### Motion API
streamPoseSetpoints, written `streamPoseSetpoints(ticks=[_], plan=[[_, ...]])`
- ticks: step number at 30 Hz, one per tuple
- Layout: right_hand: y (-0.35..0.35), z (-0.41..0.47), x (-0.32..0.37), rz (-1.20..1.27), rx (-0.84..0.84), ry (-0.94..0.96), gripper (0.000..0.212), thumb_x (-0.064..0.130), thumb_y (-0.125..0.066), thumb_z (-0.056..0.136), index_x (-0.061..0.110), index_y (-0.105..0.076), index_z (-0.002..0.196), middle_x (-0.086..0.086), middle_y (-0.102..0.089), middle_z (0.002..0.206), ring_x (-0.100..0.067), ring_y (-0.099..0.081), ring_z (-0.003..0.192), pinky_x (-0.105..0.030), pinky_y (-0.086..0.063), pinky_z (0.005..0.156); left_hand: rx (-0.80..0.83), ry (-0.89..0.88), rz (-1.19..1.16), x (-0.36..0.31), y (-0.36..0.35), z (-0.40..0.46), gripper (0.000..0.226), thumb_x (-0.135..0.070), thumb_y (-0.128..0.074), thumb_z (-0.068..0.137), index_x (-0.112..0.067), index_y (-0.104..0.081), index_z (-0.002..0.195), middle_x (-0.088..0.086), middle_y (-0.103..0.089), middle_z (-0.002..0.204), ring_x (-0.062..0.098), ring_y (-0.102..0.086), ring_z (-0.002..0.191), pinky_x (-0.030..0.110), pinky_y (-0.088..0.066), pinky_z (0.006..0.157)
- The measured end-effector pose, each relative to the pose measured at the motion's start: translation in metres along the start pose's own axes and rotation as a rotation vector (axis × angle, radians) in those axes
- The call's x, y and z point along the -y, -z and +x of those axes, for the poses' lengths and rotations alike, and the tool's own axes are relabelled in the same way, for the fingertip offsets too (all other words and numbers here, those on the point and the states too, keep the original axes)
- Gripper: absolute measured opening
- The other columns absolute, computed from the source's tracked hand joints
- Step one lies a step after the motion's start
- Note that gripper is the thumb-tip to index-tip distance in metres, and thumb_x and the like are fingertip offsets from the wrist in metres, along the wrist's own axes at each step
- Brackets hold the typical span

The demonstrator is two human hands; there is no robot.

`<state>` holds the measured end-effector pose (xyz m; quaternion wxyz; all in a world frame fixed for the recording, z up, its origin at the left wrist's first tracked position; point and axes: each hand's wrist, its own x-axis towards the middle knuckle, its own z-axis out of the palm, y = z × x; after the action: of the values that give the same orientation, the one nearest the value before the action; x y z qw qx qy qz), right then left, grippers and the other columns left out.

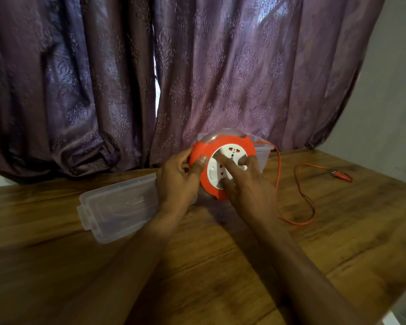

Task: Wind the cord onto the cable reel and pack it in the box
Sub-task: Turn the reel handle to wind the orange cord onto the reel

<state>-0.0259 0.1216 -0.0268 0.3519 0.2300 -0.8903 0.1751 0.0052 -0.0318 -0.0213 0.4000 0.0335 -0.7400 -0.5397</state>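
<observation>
An orange cable reel (223, 146) with a white socket face is held tilted above the wooden table (220, 254). My left hand (178, 181) grips its orange rim from the left, thumb on the front. My right hand (246, 181) lies on the white socket face with its fingers spread over it. A thin orange cord (298, 184) leaves the reel's right side, loops across the table and ends in an orange plug (341, 175) at the right. A clear plastic box (264, 151) stands right behind the reel, mostly hidden by it.
A clear plastic lid (117, 207) lies flat on the table left of my hands. Purple patterned curtains (127, 78) hang along the table's far edge. A pale wall (396, 102) borders the right side.
</observation>
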Motion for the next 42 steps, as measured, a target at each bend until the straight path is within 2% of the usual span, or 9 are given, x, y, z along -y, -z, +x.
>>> streamPoseSetpoints(ticks=[7, 16, 21, 24, 28, 30, 33, 38, 42], plan=[[0.001, -0.003, 0.007, 0.088, -0.095, -0.131, 0.061, 0.055, -0.062, 0.079, 0.049, -0.039, 0.136, 0.001, -0.055, 0.103, -0.024, -0.062, 0.077, -0.032, -0.047, 0.060, 0.004, -0.057, 0.059, 0.000, -0.003, -0.001, 0.052, -0.067, -0.057, 0.075, -0.051, -0.049, 0.124, -0.011, -0.075, 0.101, 0.010, -0.070, 0.093, 0.044, -0.056, 0.086], [-0.004, -0.004, 0.010, 0.295, -0.115, -0.325, 0.063, 0.072, -0.055, 0.076, 0.040, -0.044, 0.130, 0.007, -0.070, 0.079, -0.021, -0.067, 0.082, -0.033, -0.050, 0.069, 0.010, -0.044, 0.105, -0.003, -0.002, -0.007, 0.052, -0.061, -0.058, 0.079, -0.035, -0.065, 0.124, -0.011, -0.074, 0.105, 0.010, -0.068, 0.096, 0.040, -0.055, 0.087], [0.004, -0.003, 0.004, 0.260, -0.161, -0.128, 0.043, 0.042, -0.057, 0.090, 0.037, -0.045, 0.131, 0.006, -0.062, 0.105, -0.021, -0.064, 0.083, -0.032, -0.045, 0.061, -0.021, -0.005, 0.059, 0.002, 0.002, -0.001, 0.049, -0.063, -0.058, 0.077, -0.040, -0.064, 0.119, -0.010, -0.075, 0.099, 0.011, -0.069, 0.092, 0.043, -0.056, 0.085], [0.010, -0.001, 0.005, 0.119, -0.087, -0.005, 0.048, 0.018, -0.054, 0.085, 0.039, -0.046, 0.128, 0.003, -0.047, 0.131, -0.029, -0.064, 0.084, -0.030, -0.041, 0.053, -0.047, 0.039, 0.035, 0.001, 0.005, 0.003, 0.052, -0.059, -0.061, 0.076, -0.033, -0.067, 0.121, -0.009, -0.075, 0.103, 0.011, -0.069, 0.095, 0.042, -0.055, 0.089], [0.013, -0.002, 0.019, 0.081, 0.130, 0.128, 0.058, 0.027, -0.027, 0.074, 0.046, -0.041, 0.127, 0.001, -0.016, 0.155, -0.031, -0.053, 0.118, -0.033, -0.046, 0.070, -0.049, 0.063, 0.010, -0.001, 0.006, 0.003, 0.051, -0.056, -0.061, 0.076, -0.032, -0.068, 0.121, -0.008, -0.075, 0.104, 0.011, -0.069, 0.096, 0.043, -0.055, 0.090], [0.013, -0.002, 0.018, 0.057, 0.191, 0.134, 0.065, 0.016, -0.040, 0.076, 0.048, -0.036, 0.132, 0.001, -0.003, 0.159, -0.031, -0.047, 0.126, -0.038, -0.049, 0.079, -0.051, 0.065, 0.010, -0.001, 0.007, 0.004, 0.049, -0.055, -0.062, 0.078, -0.031, -0.068, 0.121, -0.007, -0.075, 0.105, 0.012, -0.069, 0.096, 0.044, -0.055, 0.090], [0.011, -0.001, 0.014, 0.010, 0.183, 0.130, 0.073, 0.006, -0.046, 0.076, 0.047, -0.038, 0.135, -0.003, -0.005, 0.160, -0.032, -0.049, 0.125, -0.038, -0.051, 0.077, -0.047, 0.055, 0.018, -0.002, 0.006, 0.003, 0.049, -0.055, -0.063, 0.078, -0.032, -0.068, 0.121, -0.007, -0.075, 0.105, 0.012, -0.069, 0.096, 0.044, -0.055, 0.090], [0.012, -0.004, 0.014, -0.029, 0.142, 0.142, 0.075, 0.026, -0.012, 0.068, 0.046, -0.041, 0.135, -0.006, -0.013, 0.158, -0.032, -0.050, 0.124, -0.040, -0.051, 0.072, -0.044, 0.046, 0.026, -0.002, 0.005, 0.002, 0.050, -0.057, -0.061, 0.076, -0.033, -0.068, 0.120, -0.009, -0.075, 0.102, 0.012, -0.069, 0.094, 0.043, -0.055, 0.089], [0.015, -0.005, 0.015, -0.035, 0.156, 0.121, 0.075, 0.021, -0.021, 0.069, 0.047, -0.038, 0.137, -0.006, -0.011, 0.158, -0.033, -0.050, 0.123, -0.040, -0.050, 0.073, -0.032, 0.040, 0.028, -0.003, 0.005, 0.002, 0.049, -0.055, -0.062, 0.078, -0.032, -0.067, 0.121, -0.009, -0.075, 0.104, 0.012, -0.069, 0.095, 0.043, -0.055, 0.090]])
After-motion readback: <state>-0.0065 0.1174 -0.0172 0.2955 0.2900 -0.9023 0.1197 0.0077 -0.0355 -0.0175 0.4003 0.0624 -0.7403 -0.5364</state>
